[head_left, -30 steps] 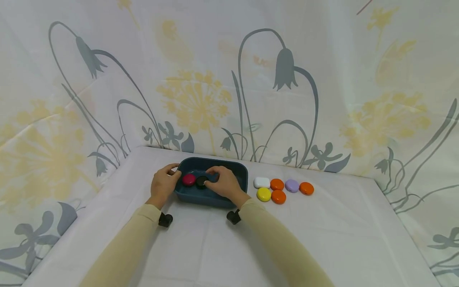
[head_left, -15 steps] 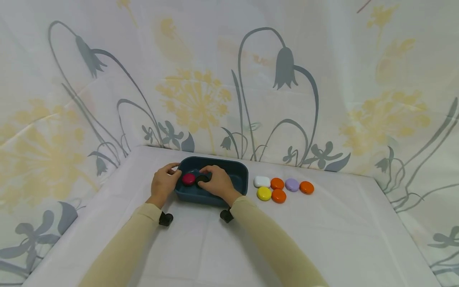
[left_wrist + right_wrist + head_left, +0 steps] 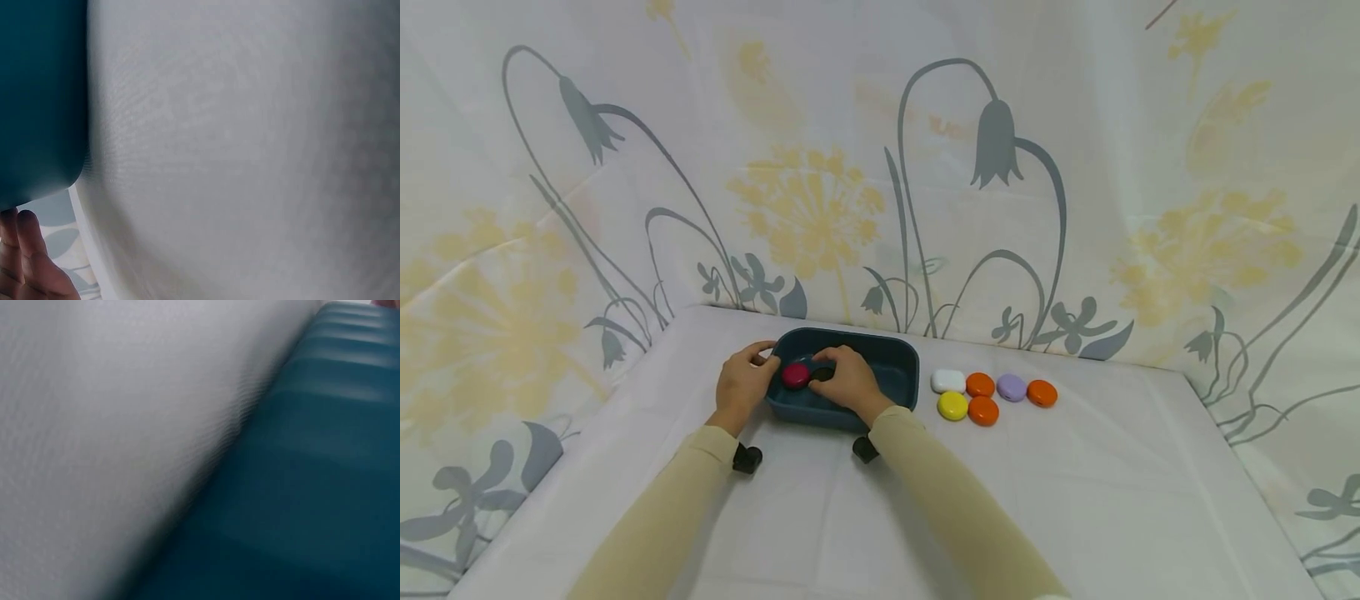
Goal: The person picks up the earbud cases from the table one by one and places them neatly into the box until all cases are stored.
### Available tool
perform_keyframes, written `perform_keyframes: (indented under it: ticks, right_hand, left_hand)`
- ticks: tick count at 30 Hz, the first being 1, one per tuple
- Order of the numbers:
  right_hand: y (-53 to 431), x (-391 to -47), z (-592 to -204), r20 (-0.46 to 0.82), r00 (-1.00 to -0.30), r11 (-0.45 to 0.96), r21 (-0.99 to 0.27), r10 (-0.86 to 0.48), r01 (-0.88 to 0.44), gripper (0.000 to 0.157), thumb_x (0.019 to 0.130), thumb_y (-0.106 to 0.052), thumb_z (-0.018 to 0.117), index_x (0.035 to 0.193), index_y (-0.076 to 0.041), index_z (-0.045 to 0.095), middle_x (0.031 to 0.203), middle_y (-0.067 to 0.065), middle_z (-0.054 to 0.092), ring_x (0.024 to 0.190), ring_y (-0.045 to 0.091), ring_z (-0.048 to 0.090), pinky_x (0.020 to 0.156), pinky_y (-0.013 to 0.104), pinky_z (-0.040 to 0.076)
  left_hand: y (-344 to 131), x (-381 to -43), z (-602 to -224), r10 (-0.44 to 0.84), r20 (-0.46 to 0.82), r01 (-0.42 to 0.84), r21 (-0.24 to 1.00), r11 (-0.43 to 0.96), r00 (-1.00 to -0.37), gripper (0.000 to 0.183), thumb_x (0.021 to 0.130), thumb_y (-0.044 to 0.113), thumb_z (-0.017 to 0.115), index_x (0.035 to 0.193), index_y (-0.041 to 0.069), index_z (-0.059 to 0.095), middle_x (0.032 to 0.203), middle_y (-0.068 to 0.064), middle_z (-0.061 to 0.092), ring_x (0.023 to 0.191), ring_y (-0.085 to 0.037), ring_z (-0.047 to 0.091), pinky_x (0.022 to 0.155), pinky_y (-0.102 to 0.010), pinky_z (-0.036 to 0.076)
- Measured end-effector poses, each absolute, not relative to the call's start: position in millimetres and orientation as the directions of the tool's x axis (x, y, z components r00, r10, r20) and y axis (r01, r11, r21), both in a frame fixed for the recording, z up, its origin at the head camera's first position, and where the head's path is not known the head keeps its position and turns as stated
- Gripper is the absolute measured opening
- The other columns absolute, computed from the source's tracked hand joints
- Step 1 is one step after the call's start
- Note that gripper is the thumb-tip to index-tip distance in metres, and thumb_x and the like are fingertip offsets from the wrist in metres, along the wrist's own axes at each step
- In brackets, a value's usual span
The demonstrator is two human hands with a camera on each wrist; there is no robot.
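A dark blue rectangular container (image 3: 816,414) stands on the white-covered table. My left hand (image 3: 742,387) grips its left end, with thumb and fingers at the rim; in the left wrist view, fingertips (image 3: 28,228) lie close by the container's corner. Inside, a glossy crimson disc (image 3: 795,376) lies toward the left. My right hand (image 3: 852,385) reaches over the front wall and pinches a black disc (image 3: 824,374) just right of the crimson one. Part of the black disc is hidden by the fingers. The right wrist view shows mostly the container's ribbed outer wall (image 3: 312,487).
Right of the container lie a white rounded-square piece (image 3: 948,382), a yellow disc (image 3: 952,406), a lavender disc (image 3: 1011,387) and several orange discs (image 3: 983,410). A flower-printed cloth (image 3: 865,167) hangs behind the table. Black wrist cameras sit under both sleeves.
My right hand and forearm have shifted slightly left within the container, staying at the black disc. The left hand keeps its place at the rim. The pieces on the table have not moved.
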State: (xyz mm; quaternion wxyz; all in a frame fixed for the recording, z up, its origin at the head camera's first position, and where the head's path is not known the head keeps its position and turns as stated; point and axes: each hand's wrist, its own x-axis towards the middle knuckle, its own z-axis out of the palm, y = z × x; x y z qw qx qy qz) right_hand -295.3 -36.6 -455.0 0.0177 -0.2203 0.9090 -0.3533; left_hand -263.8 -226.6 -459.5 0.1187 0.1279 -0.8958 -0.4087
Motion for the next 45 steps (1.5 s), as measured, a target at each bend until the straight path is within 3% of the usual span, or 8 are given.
perform_keyframes:
  ticks: [21, 45]
  right_hand:
    - [-36.2, -299.3, -457.9, 0.024, -0.893, 0.718, -0.586, -0.449, -0.376, 0.047, 0.080, -0.025, 0.076, 0.125, -0.019, 0.064, 0.130, 0.011, 0.054, 0.123, 0.031, 0.050, 0.101, 0.044, 0.044]
    - [-35.4, -299.5, -460.7, 0.005, -0.897, 0.713, -0.606, -0.441, -0.354, 0.041, 0.081, -0.022, 0.076, 0.120, -0.021, 0.065, 0.126, 0.010, 0.057, 0.116, 0.029, 0.051, 0.097, 0.044, 0.045]
  left_hand:
    - [-225.1, -263.1, -460.2, -0.327, 0.121, -0.121, 0.768, 0.629, -0.937, 0.039, 0.089, 0.033, 0.056, 0.126, 0.022, 0.064, 0.100, -0.010, 0.066, 0.085, -0.023, 0.056, 0.066, -0.028, 0.042]
    - [-226.0, -261.9, -460.0, -0.334, 0.119, -0.126, 0.770, 0.625, -0.935, 0.038, 0.090, 0.031, 0.057, 0.126, 0.020, 0.064, 0.101, -0.011, 0.066, 0.088, -0.025, 0.056, 0.068, -0.029, 0.041]
